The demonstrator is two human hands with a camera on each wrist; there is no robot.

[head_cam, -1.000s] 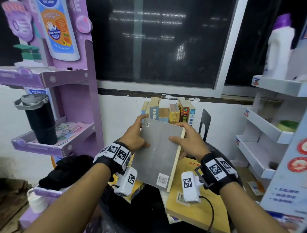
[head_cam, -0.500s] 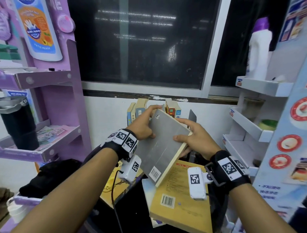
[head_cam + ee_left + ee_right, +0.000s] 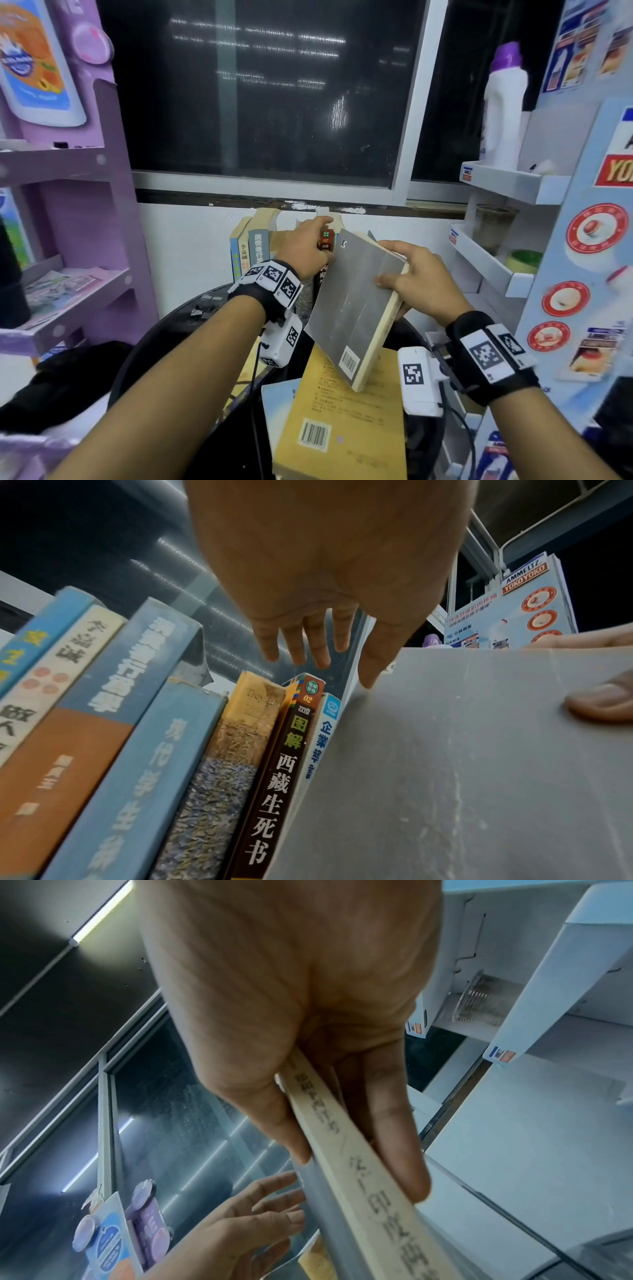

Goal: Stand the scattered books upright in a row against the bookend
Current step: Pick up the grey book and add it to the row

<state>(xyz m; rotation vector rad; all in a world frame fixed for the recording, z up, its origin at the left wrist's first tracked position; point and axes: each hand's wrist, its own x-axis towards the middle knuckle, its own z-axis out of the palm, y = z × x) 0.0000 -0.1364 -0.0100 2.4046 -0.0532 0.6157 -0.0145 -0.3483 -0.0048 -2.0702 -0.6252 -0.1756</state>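
A row of upright books (image 3: 255,250) stands against the white wall; their spines fill the left wrist view (image 3: 137,723). My right hand (image 3: 414,277) grips a grey book (image 3: 356,301) by its cream spine (image 3: 394,1204), thumb (image 3: 599,704) on the cover and fingers behind. The book is tilted, its top corner at the right end of the row. My left hand (image 3: 305,246) reaches over the tops of the row with straight fingers (image 3: 318,642) and holds nothing. The grey book hides the bookend. A yellow book (image 3: 349,421) lies flat on the table below.
A light blue book (image 3: 277,407) lies under the yellow one on the round black table (image 3: 191,315). A purple display rack (image 3: 85,212) stands at the left. At the right, white shelves (image 3: 493,267) carry a white bottle (image 3: 505,109). A dark window (image 3: 260,92) is above the row.
My left hand has let go of the grey book and moved onto the tops of the row. The right hand alone has carried the book up to the row's right end.
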